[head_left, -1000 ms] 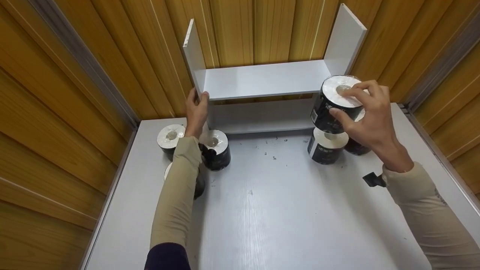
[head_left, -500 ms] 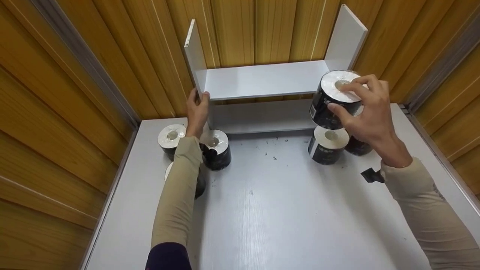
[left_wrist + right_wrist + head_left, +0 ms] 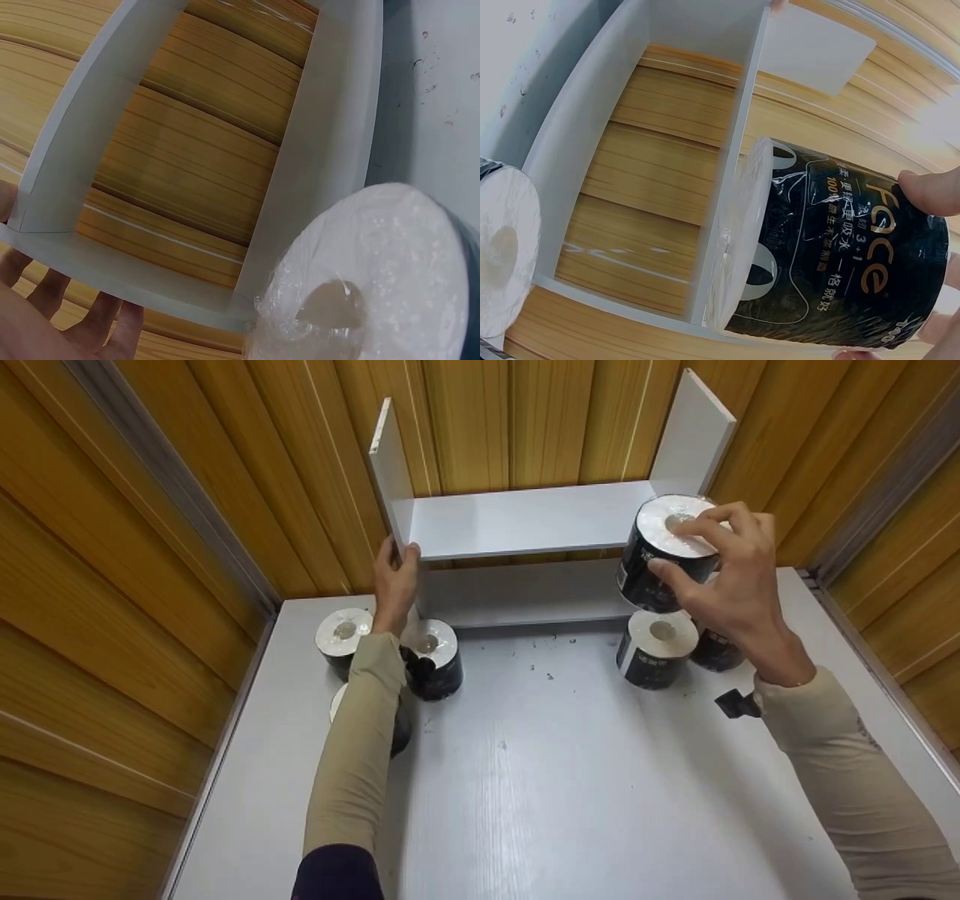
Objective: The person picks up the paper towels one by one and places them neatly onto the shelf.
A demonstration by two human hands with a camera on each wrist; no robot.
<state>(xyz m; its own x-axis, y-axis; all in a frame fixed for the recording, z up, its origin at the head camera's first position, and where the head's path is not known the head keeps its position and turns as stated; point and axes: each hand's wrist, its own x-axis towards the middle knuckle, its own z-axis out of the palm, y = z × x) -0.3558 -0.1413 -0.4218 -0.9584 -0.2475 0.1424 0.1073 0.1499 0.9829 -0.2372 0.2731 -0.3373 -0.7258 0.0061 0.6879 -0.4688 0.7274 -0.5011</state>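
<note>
My right hand grips a black-wrapped toilet paper roll in the air, near the right end of the white shelf and about level with its middle board. The thumb lies on the wrapper, and a fingertip is at the core hole. In the right wrist view the roll shows "Face" lettering. My left hand holds the shelf's left side panel, thumb on its front edge and fingers behind it. Under the held roll stand a toilet paper roll and another roll, partly hidden.
Around my left forearm stand a roll at the back, a roll beside the wrist, and one mostly covered by the sleeve. Dark specks dot the white tabletop. Wood-patterned walls enclose the back and sides.
My right hand has raised the toilet paper roll a little and shifted it slightly left, away from the roll below. My left hand stays on the side panel.
</note>
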